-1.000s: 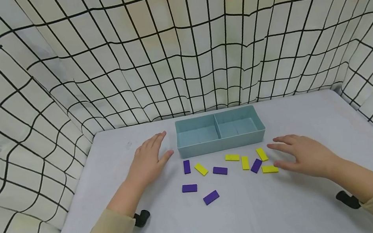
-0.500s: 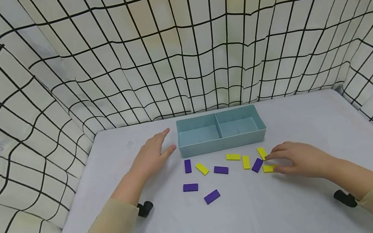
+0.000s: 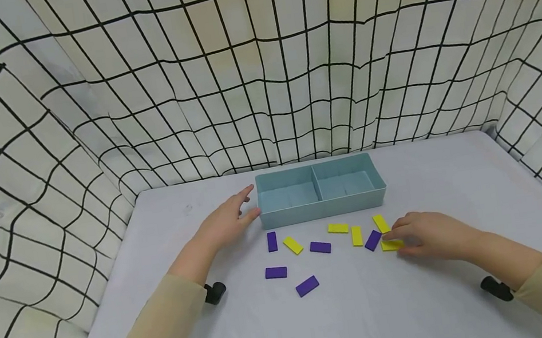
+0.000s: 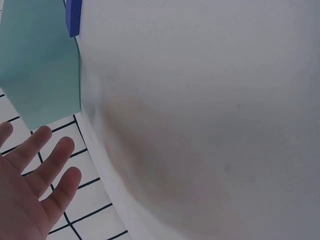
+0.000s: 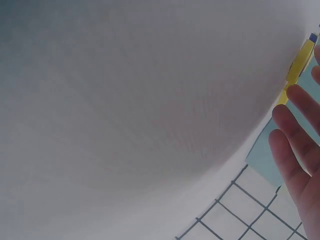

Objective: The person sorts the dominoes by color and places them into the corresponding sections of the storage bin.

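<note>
In the head view my left hand (image 3: 223, 222) reaches to the left end of the light blue two-part box (image 3: 323, 208). Its fingers are stretched out, the thumb at the box's left front corner; I cannot tell if they touch. My right hand (image 3: 433, 234) is low over the right end of the scattered blocks. Its index finger and thumb are beside a flat yellow block (image 3: 390, 246), partly covering it, with no clear grip. Close by lie another yellow block (image 3: 380, 223) and a purple block (image 3: 373, 240). The right wrist view shows extended fingers (image 5: 287, 122).
Several more flat blocks lie in front of the box, among them a yellow block (image 3: 293, 245), a purple block (image 3: 276, 273) and a purple block (image 3: 307, 286). A black net (image 3: 284, 75) rises behind and beside the white table (image 3: 354, 319).
My right hand has come down and left, onto the rightmost yellow blocks. My left hand has moved right, up to the box's left end. Box and blocks look unmoved.
</note>
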`<state>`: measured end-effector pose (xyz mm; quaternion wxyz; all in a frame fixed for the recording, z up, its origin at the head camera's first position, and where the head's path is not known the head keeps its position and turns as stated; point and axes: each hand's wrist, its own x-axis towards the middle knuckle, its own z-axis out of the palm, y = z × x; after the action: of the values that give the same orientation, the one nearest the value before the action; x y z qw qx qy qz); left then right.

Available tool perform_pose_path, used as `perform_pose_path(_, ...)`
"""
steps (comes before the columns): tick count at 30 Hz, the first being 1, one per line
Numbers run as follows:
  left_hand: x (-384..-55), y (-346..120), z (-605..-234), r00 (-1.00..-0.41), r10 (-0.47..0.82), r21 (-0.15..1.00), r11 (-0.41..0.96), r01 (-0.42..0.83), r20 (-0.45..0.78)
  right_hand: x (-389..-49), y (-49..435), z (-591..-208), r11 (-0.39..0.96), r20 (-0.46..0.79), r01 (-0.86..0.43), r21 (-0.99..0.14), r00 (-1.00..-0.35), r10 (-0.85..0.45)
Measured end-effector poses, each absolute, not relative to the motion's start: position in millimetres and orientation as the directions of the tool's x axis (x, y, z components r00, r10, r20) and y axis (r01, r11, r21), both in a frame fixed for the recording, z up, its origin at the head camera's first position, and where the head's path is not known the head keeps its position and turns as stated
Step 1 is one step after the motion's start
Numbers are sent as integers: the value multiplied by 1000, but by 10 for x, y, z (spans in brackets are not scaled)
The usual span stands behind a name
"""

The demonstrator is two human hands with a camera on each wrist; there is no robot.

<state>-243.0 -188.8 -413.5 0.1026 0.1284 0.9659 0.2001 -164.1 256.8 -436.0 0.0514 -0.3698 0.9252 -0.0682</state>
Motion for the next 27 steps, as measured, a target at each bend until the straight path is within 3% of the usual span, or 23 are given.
perform_pose_path(10,-2462,-1854,-4132,-942,264,452,880,147,-208,-1671,2548,-4342,689,-68,-712,-135,-687,-723)
perform_pose_path(27,-2503,-1854,-4154,-928,301,467,868,171,-219,-1700,2496,-4340,662,-69,-740,-116,-659,-749)
